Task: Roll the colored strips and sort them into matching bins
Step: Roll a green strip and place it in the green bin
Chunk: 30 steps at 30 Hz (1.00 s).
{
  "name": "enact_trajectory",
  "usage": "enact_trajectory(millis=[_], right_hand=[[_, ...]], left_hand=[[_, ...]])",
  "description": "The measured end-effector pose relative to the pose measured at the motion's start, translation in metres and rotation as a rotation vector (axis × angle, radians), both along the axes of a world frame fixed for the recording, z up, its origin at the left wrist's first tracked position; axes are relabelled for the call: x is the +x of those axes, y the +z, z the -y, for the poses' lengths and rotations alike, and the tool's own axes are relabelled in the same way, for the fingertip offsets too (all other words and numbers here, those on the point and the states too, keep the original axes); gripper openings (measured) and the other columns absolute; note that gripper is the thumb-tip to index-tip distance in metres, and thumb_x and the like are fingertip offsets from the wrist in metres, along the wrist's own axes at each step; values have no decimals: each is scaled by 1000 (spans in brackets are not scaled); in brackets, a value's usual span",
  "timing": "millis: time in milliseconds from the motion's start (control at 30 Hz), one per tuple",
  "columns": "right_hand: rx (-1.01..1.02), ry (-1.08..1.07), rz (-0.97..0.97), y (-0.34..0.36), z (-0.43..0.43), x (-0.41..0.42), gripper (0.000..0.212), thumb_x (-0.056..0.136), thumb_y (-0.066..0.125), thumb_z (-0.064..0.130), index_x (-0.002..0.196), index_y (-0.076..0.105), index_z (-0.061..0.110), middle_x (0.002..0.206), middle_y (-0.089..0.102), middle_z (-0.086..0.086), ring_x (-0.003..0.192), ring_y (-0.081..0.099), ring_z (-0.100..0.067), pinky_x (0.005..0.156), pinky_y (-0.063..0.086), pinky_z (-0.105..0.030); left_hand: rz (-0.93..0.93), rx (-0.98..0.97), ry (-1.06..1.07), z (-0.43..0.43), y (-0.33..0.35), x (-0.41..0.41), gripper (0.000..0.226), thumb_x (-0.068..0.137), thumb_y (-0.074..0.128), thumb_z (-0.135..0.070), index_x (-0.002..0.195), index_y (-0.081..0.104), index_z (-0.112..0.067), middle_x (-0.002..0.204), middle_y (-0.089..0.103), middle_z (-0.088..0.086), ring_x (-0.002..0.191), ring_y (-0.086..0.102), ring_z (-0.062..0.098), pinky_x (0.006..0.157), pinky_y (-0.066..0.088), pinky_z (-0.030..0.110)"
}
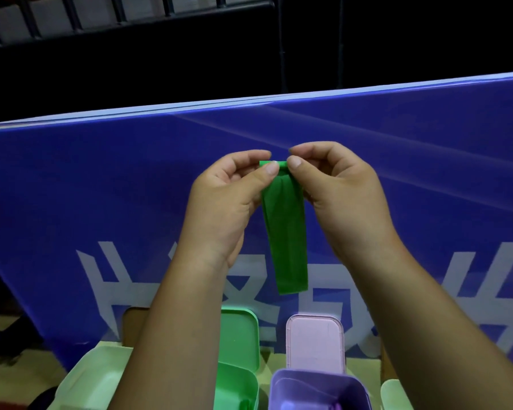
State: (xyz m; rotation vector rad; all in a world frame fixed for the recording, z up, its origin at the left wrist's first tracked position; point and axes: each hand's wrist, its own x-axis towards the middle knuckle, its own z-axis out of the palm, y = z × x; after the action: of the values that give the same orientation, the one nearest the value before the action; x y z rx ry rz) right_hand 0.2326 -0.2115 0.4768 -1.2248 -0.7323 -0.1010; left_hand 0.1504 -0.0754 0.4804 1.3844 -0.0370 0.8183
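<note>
Head: left hand (222, 199), right hand (341, 187) pinch strip (285, 232); purple bin (280, 390) cropped.

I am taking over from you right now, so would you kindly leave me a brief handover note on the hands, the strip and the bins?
Left hand: pinches the rolled top of the green strip at its left end.
Right hand: pinches the same roll at its right end.
Strip: held in the air, only the top edge rolled, the rest hanging down.
Bins: green bin open below the left forearm; purple bin to its right.
Done: roll begun.
Left: finish rolling, then drop it in the green bin.
</note>
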Motion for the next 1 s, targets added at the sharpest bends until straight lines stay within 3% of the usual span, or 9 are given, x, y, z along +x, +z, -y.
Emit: enact_trajectory(millis=[133,367,567,800,1000], right_hand=[[-3,-4,12,-2,-2,-1,13,100,75,13,111,76,20,94,78,3,91,76,-12,78,60,-26],[14,21,-13,-8,-5,-5,15,100,74,10,114,76,15,101,80,-3,98,78,-16,86,64,-30],[-32,-22,29,-13,-3,-4,13,101,73,13,113,79,15,94,80,5,90,76,-6,77,59,-19],[-254,-163,336,-26,3,0,21,99,78,21,120,80,21,105,78,10,102,74,-6,89,61,-26],[-384,-275,527,-31,6,5,15,104,72,26,116,80,24,101,75,12,97,71,-8,86,61,-38]], left_hand=[[-4,-40,-7,1,-3,-3,20,99,75,-14,115,75,-3,106,81,18,96,79,28,85,64,37],[-18,-19,61,-3,-10,-5,19,98,77,-17,114,77,-7,104,82,15,97,80,31,85,64,39],[-40,100,121,-4,-22,-6,23,95,80,-8,118,77,-10,105,82,11,101,81,29,92,65,46],[-83,145,161,-7,-28,-10,21,96,79,-7,117,80,-8,101,84,9,96,82,26,88,67,44],[-139,238,177,-13,-34,-14,22,97,78,-10,119,81,-13,100,84,3,94,82,22,85,67,40]])
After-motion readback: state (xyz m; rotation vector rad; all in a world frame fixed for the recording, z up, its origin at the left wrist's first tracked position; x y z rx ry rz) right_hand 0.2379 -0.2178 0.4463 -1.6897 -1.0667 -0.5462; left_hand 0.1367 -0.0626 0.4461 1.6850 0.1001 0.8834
